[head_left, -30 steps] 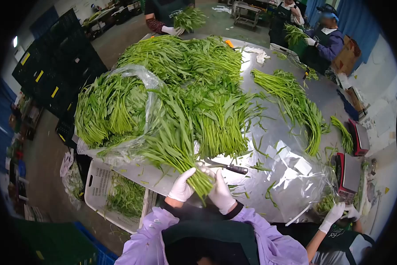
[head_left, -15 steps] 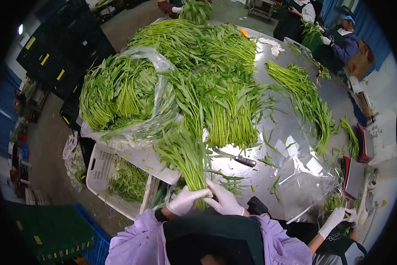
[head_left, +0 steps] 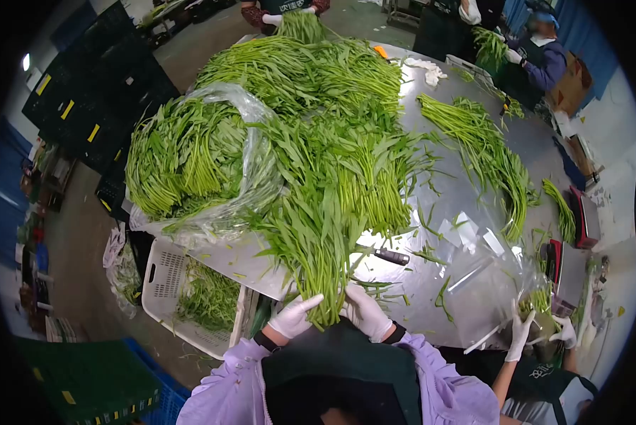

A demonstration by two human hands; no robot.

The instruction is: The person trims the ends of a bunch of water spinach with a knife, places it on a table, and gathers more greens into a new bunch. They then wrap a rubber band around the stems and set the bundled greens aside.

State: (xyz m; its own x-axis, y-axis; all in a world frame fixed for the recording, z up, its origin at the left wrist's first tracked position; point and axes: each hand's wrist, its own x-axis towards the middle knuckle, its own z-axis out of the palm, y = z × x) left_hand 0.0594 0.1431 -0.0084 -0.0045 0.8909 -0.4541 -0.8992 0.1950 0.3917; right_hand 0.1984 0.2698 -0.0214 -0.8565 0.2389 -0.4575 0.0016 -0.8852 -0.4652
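Both of my hands wear white gloves and grip the stem end of one bunch of long green leafy stalks (head_left: 318, 244) at the near edge of the steel table (head_left: 467, 156). My left hand (head_left: 293, 316) holds the stems from the left, my right hand (head_left: 366, 312) from the right. The bunch fans out away from me over the table. A black-handled knife (head_left: 383, 256) lies just right of the bunch.
A big heap of greens (head_left: 311, 92) covers the table, part of it in a clear plastic bag (head_left: 212, 159). A white crate (head_left: 183, 297) of trimmings stands low on the left. Clear bags (head_left: 481, 265) lie on the right. Other gloved people work at the right and far sides.
The bunch stood more upright in my hands before; now it lies lower and spread wider on the table. My hands have shifted slightly apart at the stems.
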